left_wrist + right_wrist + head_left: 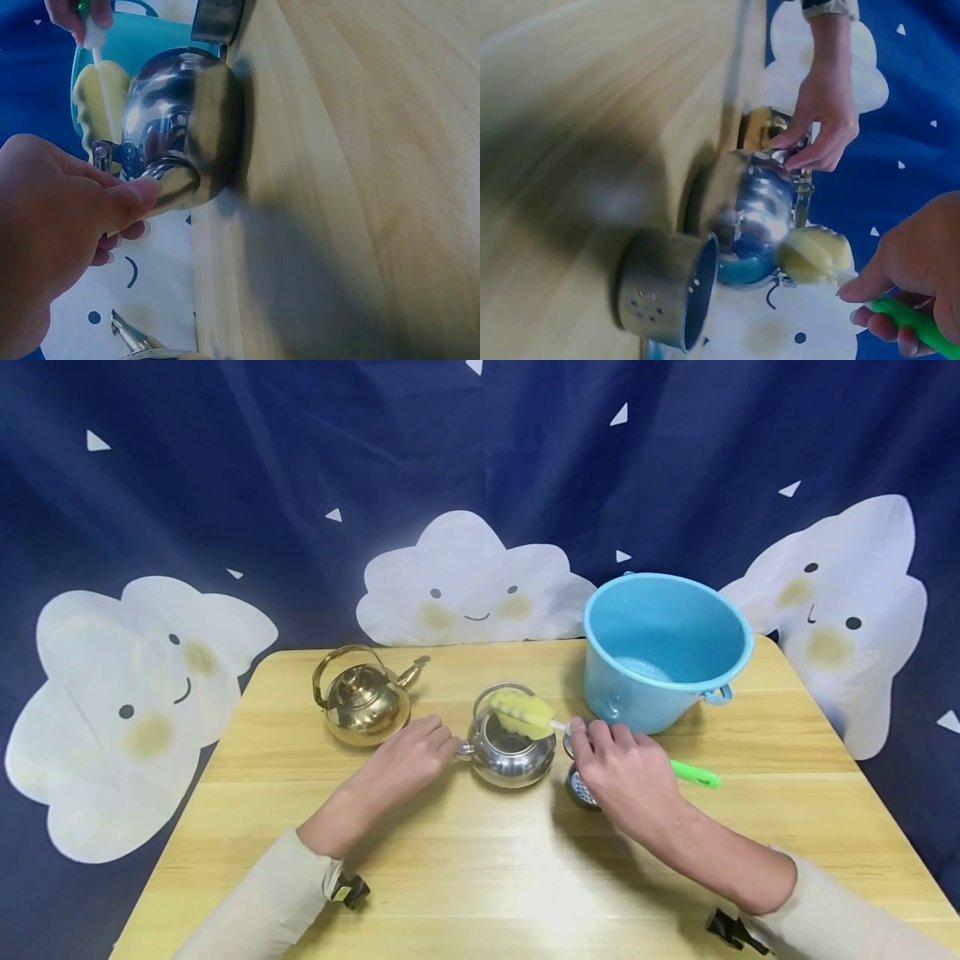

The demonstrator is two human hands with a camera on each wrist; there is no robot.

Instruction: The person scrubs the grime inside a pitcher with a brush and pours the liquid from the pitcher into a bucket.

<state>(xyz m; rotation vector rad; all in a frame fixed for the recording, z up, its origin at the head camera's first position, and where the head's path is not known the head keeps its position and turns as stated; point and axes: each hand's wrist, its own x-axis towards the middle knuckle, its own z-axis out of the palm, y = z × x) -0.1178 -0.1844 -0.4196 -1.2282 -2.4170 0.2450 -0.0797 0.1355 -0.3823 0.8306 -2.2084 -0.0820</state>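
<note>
Head view showed the left hand [416, 752] pinching the silver kettle [513, 767] by its spout [176, 187] on the table [450, 893], the right hand [630, 772] gripping the sponge brush [522, 714] above its opening [507, 743]. Scrubbing seemed underway, next needing downward pressure.

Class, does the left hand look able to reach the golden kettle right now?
Probably yes: nothing visibly blocks the left hand from the golden kettle, though that hand must first release the silver kettle's spout.

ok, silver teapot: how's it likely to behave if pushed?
The silver teapot looks like shiny metal, so probably stiff and perhaps slippery. Rounded as it is, it might roll if knocked over. The left hand pinches its spout, so a push would likely pivot it there.
</note>
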